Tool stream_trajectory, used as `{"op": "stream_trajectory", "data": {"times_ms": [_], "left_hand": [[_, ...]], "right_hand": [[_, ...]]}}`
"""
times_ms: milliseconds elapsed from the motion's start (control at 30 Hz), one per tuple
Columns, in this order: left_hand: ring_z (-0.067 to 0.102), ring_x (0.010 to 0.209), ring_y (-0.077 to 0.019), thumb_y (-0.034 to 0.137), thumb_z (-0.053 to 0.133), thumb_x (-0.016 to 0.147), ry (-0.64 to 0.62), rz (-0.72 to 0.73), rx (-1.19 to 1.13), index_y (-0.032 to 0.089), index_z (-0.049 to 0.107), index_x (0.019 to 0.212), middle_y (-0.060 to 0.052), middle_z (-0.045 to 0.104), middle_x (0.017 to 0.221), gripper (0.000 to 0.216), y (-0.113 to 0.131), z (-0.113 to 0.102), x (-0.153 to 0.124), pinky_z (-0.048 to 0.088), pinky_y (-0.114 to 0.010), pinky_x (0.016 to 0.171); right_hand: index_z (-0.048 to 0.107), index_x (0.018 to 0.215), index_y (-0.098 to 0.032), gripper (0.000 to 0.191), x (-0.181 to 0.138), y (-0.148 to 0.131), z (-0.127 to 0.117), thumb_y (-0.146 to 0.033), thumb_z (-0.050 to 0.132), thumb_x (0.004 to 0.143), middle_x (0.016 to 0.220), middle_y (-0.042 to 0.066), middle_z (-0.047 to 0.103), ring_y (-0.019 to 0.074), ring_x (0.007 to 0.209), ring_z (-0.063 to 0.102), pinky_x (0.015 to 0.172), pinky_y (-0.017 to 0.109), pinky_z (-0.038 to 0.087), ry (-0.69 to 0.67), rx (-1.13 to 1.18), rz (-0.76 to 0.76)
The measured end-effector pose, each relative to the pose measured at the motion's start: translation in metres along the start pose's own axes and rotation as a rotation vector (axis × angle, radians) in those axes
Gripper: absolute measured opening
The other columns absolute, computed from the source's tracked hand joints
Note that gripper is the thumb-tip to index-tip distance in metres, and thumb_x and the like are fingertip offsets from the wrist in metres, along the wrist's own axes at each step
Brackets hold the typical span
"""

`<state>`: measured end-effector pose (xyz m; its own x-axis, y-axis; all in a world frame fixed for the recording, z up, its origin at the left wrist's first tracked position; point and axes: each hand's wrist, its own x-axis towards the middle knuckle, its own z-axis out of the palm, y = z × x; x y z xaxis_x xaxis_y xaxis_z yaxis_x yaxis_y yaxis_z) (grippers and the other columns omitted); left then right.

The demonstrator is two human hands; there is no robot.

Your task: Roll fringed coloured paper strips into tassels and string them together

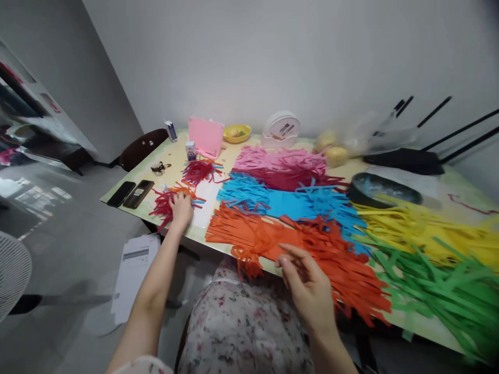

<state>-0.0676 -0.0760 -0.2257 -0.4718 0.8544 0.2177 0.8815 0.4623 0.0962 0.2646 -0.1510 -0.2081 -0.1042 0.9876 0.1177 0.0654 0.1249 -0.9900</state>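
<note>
On the left of the table, my left hand (pixel 182 209) has its fingers curled onto a small bundle of red, orange and blue paper strips (pixel 163 203). A similar bundle (pixel 198 171) lies just beyond it. My right hand (pixel 306 278) hovers near the table's front edge, fingers apart with nothing visible between them. Beneath and beside it spreads orange fringed paper (pixel 265 236), some strips hanging over the edge. Behind this lie blue fringed paper (pixel 284 202), dark red fringed paper (pixel 280 177) and pink fringed paper (pixel 280 158).
Yellow strips (pixel 432 234) and green strips (pixel 436 280) cover the right side, near a dark oval dish (pixel 384 191). Two phones (pixel 138 194) and a hair claw (pixel 159 168) lie at left. A pink tablet case (pixel 206 136) and yellow bowl (pixel 237 133) stand at the back.
</note>
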Motion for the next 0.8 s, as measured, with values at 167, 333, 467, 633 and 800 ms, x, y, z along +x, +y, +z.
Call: {"op": "stream_trajectory", "data": {"times_ms": [167, 333, 467, 633, 800], "left_hand": [[0.049, 0.121, -0.0338, 0.016, 0.046, 0.091, -0.006, -0.017, 0.05, 0.017, 0.064, 0.117, -0.017, 0.058, 0.13, 0.032, -0.006, -0.009, -0.008, 0.037, -0.054, 0.103], [0.044, 0.12, -0.0408, 0.025, 0.044, 0.095, 0.181, 0.051, 0.049, 0.015, 0.063, 0.119, -0.02, 0.056, 0.131, 0.033, 0.027, -0.065, 0.005, 0.037, -0.059, 0.096], [0.053, 0.113, -0.0318, 0.029, 0.045, 0.097, 0.181, 0.431, -0.148, 0.017, 0.067, 0.111, -0.015, 0.064, 0.118, 0.029, 0.109, -0.086, 0.054, 0.042, -0.049, 0.098], [0.062, 0.104, -0.0192, 0.021, 0.048, 0.097, -0.186, 0.698, -0.231, 0.016, 0.069, 0.106, -0.009, 0.069, 0.109, 0.024, 0.25, -0.025, 0.141, 0.049, -0.033, 0.095], [0.064, 0.103, -0.0218, 0.035, 0.06, 0.094, -0.296, 0.63, -0.11, 0.014, 0.06, 0.121, -0.01, 0.063, 0.12, 0.034, 0.322, 0.054, 0.195, 0.056, -0.043, 0.088]], "right_hand": [[0.069, 0.103, -0.021, 0.031, -0.002, 0.006, -0.025, -0.045, 0.066, 0.084, 0.072, 0.004, 0.068, 0.0162, 0.055, 0.061, 0.044, 0.025, 0.047, 0.067, -0.031, 0.016], [0.073, 0.093, -0.023, 0.024, 0.04, -0.006, -0.072, -0.043, 0.062, 0.086, 0.075, 0.005, 0.073, 0.02, 0.063, 0.068, 0.056, 0.03, 0.054, 0.084, -0.294, -0.154], [0.074, 0.097, -0.022, 0.026, 0.141, -0.025, -0.098, -0.039, 0.056, 0.091, 0.088, 0.006, 0.077, 0.0216, 0.075, 0.071, 0.07, 0.033, 0.055, 0.031, -0.56, -0.321], [0.069, 0.115, -0.015, 0.032, 0.315, -0.012, -0.066, -0.016, 0.045, 0.095, 0.113, 0.01, 0.074, 0.0214, 0.104, 0.069, 0.094, 0.034, 0.051, -0.155, -0.894, -0.279], [0.06, 0.127, -0.013, 0.033, 0.417, 0.039, -0.015, -0.026, 0.057, 0.097, 0.126, 0.013, 0.064, 0.0234, 0.113, 0.063, 0.098, 0.044, 0.05, -0.239, -1.079, -0.193]]}}
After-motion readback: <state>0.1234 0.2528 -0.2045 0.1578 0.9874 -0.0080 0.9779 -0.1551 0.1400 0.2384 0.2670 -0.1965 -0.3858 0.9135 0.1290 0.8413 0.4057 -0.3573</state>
